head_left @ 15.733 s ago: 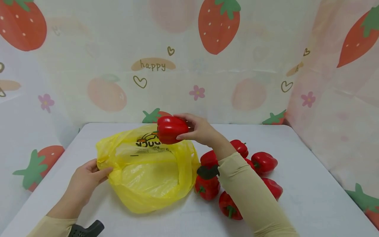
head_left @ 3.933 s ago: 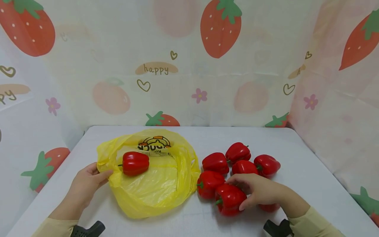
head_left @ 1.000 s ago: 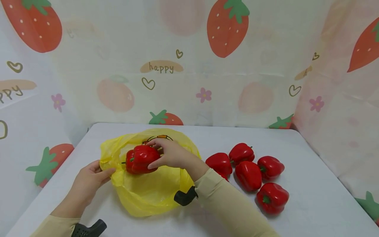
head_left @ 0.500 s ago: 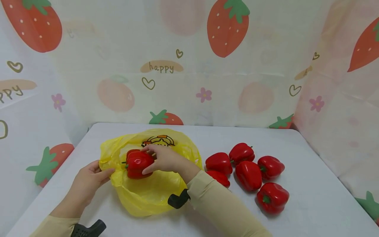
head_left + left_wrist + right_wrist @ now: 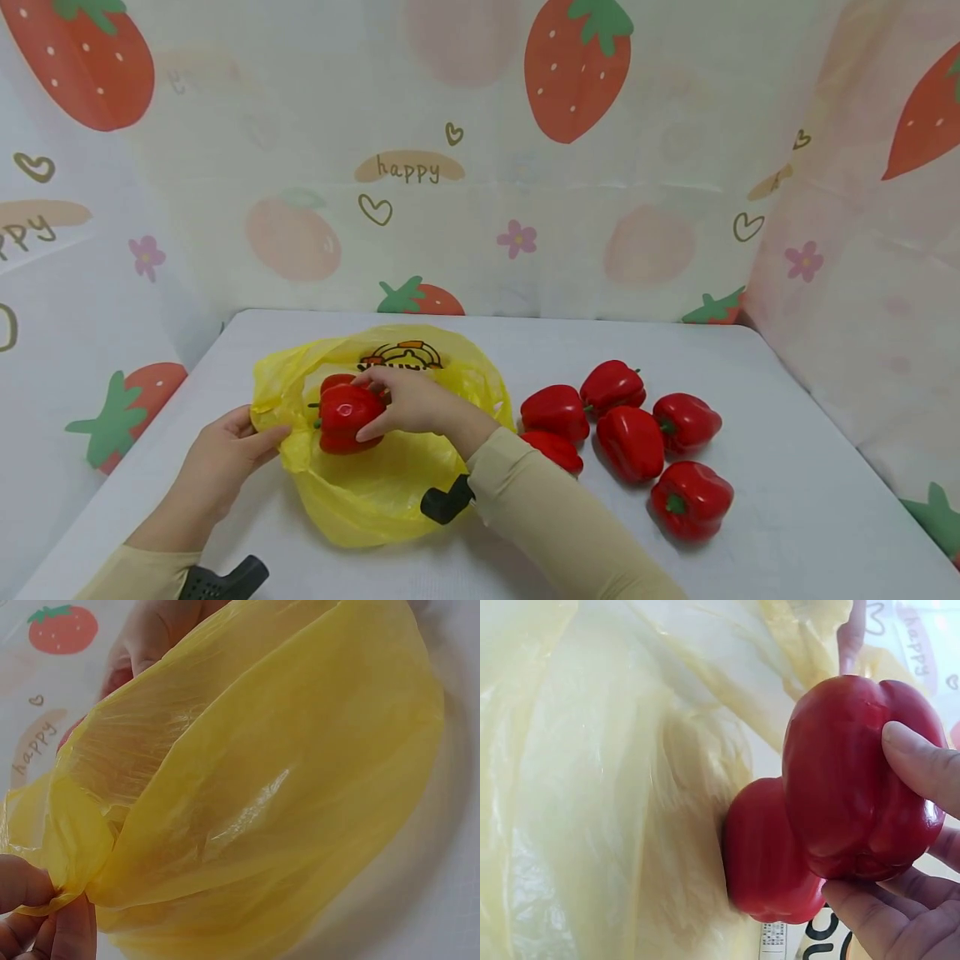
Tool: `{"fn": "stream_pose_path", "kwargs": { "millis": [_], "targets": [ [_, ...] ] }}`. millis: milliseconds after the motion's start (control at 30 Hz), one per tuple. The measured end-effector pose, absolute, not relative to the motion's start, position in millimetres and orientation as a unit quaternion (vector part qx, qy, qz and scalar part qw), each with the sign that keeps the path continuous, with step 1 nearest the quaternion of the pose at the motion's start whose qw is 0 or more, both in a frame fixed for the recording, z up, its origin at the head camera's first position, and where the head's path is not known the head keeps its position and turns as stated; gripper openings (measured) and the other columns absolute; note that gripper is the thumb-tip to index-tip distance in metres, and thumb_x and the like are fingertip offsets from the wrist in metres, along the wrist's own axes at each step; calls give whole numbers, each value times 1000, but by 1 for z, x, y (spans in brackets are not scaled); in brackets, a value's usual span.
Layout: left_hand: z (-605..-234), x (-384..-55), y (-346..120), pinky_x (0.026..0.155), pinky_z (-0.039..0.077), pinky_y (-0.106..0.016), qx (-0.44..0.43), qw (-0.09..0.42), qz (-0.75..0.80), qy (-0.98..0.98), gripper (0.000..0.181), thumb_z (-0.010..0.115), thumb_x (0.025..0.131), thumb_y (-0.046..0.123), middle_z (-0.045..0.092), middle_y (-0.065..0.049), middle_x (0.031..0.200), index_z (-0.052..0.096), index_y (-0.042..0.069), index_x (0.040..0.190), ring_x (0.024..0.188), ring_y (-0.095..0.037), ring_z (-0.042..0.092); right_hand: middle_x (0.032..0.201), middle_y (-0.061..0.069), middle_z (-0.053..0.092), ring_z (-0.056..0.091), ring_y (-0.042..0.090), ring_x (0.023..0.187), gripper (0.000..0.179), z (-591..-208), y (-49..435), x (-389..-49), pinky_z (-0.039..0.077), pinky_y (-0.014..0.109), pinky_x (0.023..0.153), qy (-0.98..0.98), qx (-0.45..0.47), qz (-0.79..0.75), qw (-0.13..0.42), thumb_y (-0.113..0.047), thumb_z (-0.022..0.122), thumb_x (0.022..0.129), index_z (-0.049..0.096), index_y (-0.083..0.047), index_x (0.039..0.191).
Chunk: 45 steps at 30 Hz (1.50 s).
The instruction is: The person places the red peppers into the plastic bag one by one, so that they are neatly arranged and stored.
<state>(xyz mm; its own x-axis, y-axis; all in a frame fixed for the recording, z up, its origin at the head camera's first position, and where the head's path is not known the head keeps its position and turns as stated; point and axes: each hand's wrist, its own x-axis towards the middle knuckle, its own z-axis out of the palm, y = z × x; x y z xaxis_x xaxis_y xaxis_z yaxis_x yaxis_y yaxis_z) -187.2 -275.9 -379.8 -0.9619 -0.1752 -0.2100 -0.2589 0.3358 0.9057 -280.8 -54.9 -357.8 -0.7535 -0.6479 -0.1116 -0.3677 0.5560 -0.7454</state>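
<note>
A yellow plastic bag (image 5: 375, 500) lies with its mouth spread wide on the table. My left hand (image 5: 225, 454) pinches the bag's left rim; in the left wrist view the thumb and fingers (image 5: 71, 926) bunch the thin film. Over the bag's opening my right hand (image 5: 420, 404) grips a red bell pepper (image 5: 347, 417), its stem pointing left. Behind that one, a second red bell pepper (image 5: 761, 855) lies inside the bag, mostly hidden in the head view. The right wrist view has the thumb across the held pepper's side and the fingers beneath it.
To the right of the bag several red bell peppers (image 5: 630, 444) lie in a loose group on the white table (image 5: 810, 517). One pepper (image 5: 553, 450) is partly covered by the right sleeve (image 5: 540, 492). Fruit-printed cloth (image 5: 555, 275) walls the back and both sides.
Since 3.9 seconds ago, my right hand has carried a pepper from the group to the bag. Over the last second it has moved slightly left and lower. My left hand keeps its place.
</note>
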Motion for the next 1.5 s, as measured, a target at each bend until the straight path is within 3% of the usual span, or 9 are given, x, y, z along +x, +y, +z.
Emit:
{"fn": "stream_pose_path", "kwargs": {
  "millis": [300, 733, 1500],
  "targets": [
    [-381, -187, -277, 90, 45, -34, -136, 42, 563, 814, 72, 57, 89, 37, 37, -19, 140, 25, 3, 143, 117, -28, 48, 109, -10, 55, 49, 10, 100, 57, -361, -64, -283, 50, 25, 78, 866, -295, -356, 188, -29, 81, 67, 53, -31, 116],
    [-379, -185, -278, 90, 45, -34, -140, 40, 557, 818, 73, 57, 88, 40, 39, -19, 139, 26, 3, 143, 118, -31, 47, 110, -11, 55, 48, 10, 100, 57, -372, -77, -287, 50, 26, 79, 871, -284, -357, 181, -30, 82, 66, 53, -31, 115],
    [-380, -182, -280, 91, 45, -34, -143, 45, 556, 817, 74, 57, 88, 40, 39, -19, 139, 26, 3, 143, 115, -27, 50, 103, -10, 56, 48, 8, 95, 52, -393, -87, -287, 46, 24, 85, 877, -292, -339, 175, -29, 82, 67, 54, -24, 110]
  ]
}}
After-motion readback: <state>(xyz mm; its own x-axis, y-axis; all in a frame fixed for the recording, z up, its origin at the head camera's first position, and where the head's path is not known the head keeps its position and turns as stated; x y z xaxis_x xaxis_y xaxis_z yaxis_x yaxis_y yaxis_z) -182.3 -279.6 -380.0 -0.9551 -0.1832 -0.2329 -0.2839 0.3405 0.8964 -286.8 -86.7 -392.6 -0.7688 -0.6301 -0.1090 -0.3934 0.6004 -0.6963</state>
